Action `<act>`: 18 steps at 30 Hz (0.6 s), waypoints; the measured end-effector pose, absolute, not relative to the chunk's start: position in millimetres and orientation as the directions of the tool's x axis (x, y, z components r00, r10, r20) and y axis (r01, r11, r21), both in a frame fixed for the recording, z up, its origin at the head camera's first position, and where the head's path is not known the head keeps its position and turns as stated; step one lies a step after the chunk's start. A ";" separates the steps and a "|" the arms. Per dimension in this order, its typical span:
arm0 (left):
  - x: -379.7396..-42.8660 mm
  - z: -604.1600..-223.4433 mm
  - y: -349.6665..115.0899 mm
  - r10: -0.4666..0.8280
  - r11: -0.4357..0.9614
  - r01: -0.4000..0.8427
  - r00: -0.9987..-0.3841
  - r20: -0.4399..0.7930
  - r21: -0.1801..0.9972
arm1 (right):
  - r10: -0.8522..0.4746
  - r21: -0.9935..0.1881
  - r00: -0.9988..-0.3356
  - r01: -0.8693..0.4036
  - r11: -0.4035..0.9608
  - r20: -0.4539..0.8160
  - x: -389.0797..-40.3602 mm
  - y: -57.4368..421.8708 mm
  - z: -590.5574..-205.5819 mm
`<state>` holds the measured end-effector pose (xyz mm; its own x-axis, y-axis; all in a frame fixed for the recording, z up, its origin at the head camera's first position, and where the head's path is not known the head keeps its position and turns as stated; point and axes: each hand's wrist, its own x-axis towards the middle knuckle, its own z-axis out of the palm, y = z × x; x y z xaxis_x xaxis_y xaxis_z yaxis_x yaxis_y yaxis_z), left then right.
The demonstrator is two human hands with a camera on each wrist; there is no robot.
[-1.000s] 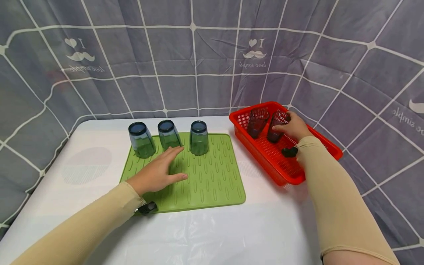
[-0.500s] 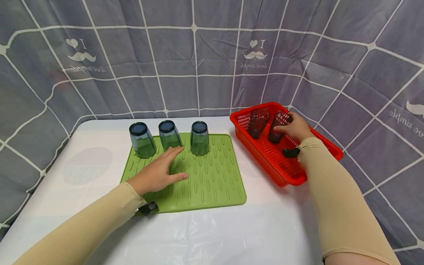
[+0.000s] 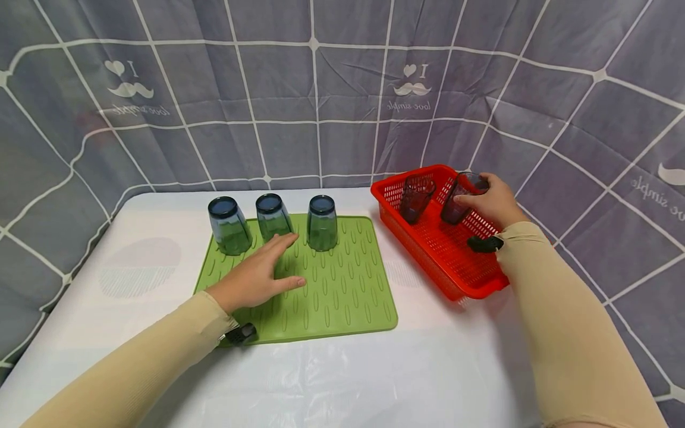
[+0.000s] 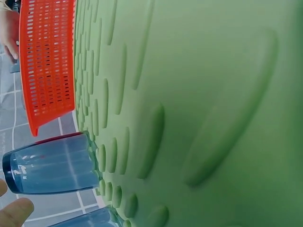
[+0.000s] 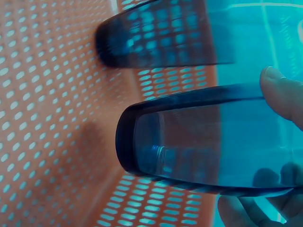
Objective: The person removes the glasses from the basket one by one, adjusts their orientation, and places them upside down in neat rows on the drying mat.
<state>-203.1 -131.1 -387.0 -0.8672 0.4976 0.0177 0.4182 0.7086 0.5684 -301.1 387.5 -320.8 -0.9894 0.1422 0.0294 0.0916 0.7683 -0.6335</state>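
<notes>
My right hand [image 3: 495,202] grips a dark, clear drinking glass [image 3: 455,205] near its rim, thumb on one side and fingers on the other. That glass [image 5: 184,142] is tilted, its thick base inside the red basket [image 3: 414,252]. Beside it in the basket leans a second glass [image 3: 414,202]. Over the green drying mat [image 3: 337,297] hovers my left hand [image 3: 254,276], fingers extended and thumb apart, holding nothing. Three blue glasses stand upside down along the mat's far side: a left one [image 3: 230,229], a middle one [image 3: 274,221] and a right one [image 3: 322,226].
A white-covered table [image 3: 342,380] carries the mat and the basket. Grey checked curtain [image 3: 342,83] hangs behind and at both sides. The basket's raised perforated wall [image 4: 47,61] shows in the left wrist view, past an upturned glass.
My right hand has shifted up and to the right in the basket, and the glass in it has lifted and tilted. My left hand has stayed almost still.
</notes>
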 end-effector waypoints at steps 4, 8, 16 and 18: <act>-204.6 -386.5 -130.3 0.500 0.699 0.418 -0.866 0.021 0.579 | 0.145 -0.668 -0.988 0.075 0.740 0.050 -293.9 384.8 -309.8; -204.9 -385.8 -130.3 0.499 0.694 0.416 -0.867 0.025 0.587 | 0.160 -0.687 -0.984 0.065 0.724 0.075 -287.7 378.7 -300.6; -206.0 -384.5 -128.5 0.484 0.692 0.400 -0.875 0.026 0.601 | 0.151 -0.721 -0.979 0.008 0.693 0.135 -274.2 354.8 -283.6; -206.4 -383.0 -127.4 0.478 0.690 0.394 -0.878 0.027 0.608 | 0.141 -0.749 -0.981 -0.009 0.662 0.137 -270.2 345.3 -279.5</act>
<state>-206.4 -127.4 -383.0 -0.8782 0.4776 0.0268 0.3936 0.6896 0.6079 -270.2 345.3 -279.5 -0.9805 0.1412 0.1366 -0.0091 0.6620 -0.7494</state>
